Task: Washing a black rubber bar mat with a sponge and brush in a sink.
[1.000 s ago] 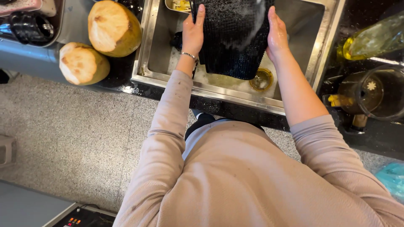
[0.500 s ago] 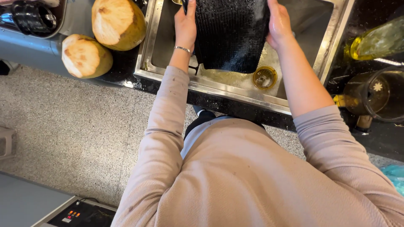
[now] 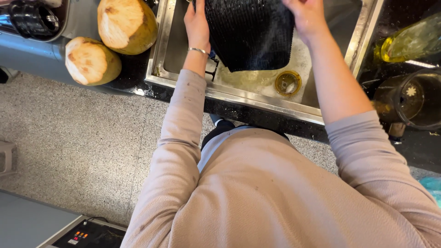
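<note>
Steel sink (image 3: 167, 50), hands gripping black mat (image 3: 250, 32)

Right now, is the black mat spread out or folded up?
Spread out. Both hands, left hand and right hand, hold the black mat flat by its edges above the sink.

- A black textured mat (image 3: 250, 34), held up between the left hand (image 3: 196, 23) and right hand (image 3: 308, 16), fills most of the steel sink (image 3: 183, 80), blocking passage through its middle.
- Beneath the mat's lower edge, the wet sink floor is open around the yellow drain (image 3: 288, 83).
- Two husked coconuts (image 3: 126, 25) (image 3: 92, 60) crowd the dark worktop (image 3: 135, 76) just left of the sink, touching or nearly so.
- A black container (image 3: 32, 18) sits further left.
- To the right, a yellowish bottle (image 3: 409, 43) lying on its side and a dark glass jar (image 3: 409, 98) occupy the worktop near the sink rim.
</note>
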